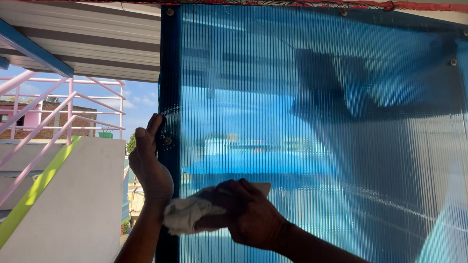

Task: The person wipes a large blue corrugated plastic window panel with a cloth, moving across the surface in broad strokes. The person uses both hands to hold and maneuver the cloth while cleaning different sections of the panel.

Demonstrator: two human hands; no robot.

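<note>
A large blue ribbed translucent panel [306, 124] stands upright in front of me, fixed to a dark blue frame post [167, 71] with screws. My left hand [149, 163] grips the panel's left edge at the post, thumb up. My right hand [247, 211] presses a crumpled white cloth [187, 213] flat against the lower part of the panel. A dark shadow of an arm and head falls across the panel's right side.
A white wall [70, 204] with a lime-green stripe and pink stair railings [46, 109] lie to the left. A corrugated roof [96, 38] hangs overhead. Screw heads [453, 62] stick out along the panel's right edge.
</note>
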